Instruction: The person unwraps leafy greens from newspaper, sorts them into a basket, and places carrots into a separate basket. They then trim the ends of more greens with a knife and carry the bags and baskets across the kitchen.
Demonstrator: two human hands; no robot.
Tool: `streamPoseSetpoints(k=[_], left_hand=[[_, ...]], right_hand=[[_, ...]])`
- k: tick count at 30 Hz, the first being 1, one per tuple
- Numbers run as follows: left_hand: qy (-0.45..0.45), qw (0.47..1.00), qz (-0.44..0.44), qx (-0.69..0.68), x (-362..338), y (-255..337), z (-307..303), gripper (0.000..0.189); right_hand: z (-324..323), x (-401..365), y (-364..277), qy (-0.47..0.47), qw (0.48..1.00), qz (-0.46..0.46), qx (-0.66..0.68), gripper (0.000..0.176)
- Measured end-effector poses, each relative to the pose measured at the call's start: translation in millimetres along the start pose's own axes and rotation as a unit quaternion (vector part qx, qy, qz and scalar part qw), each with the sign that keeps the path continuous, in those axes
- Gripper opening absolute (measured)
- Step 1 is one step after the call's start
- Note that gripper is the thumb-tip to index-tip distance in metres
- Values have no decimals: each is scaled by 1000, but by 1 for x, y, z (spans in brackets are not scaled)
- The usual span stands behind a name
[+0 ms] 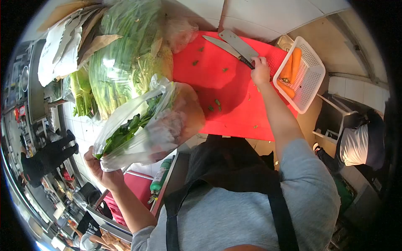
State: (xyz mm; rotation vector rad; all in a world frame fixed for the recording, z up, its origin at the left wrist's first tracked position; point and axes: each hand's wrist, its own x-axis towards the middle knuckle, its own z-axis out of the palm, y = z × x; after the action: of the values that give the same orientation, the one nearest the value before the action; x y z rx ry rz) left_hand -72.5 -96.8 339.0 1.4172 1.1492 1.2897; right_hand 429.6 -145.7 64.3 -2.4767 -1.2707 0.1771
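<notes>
My left hand (104,171) is closed on the lower end of a clear plastic bag (146,142), lifted off the left edge of the red cutting board (234,104). Dark leafy greens (125,134) show through the bag's side. At the board's far right, my right hand (260,72) is closed around the handle end of a cleaver (238,43), whose broad blade lies toward the wall. Beside it is a kitchen knife (226,47), its black handle reaching my fingers. Small leaf scraps (217,103) are scattered over the board.
A white perforated basket (307,67) with several carrots (296,62) stands at the board's right edge. Large bagged green vegetables (121,54) and torn cardboard (63,46) crowd the left. A green cylinder (161,175) is below left. Other people are at both sides.
</notes>
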Motion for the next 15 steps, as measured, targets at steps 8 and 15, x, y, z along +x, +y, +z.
streamPoseSetpoints(k=[8, 15], left_hand=[[23, 1000, 11, -18, 2, -3, 6, 28], [-11, 1000, -14, -3, -1, -5, -10, 31]], right_hand=[[56, 49, -119, -111, 955, -247, 120, 42], [106, -37, -125, -188, 929, -305, 92, 42]])
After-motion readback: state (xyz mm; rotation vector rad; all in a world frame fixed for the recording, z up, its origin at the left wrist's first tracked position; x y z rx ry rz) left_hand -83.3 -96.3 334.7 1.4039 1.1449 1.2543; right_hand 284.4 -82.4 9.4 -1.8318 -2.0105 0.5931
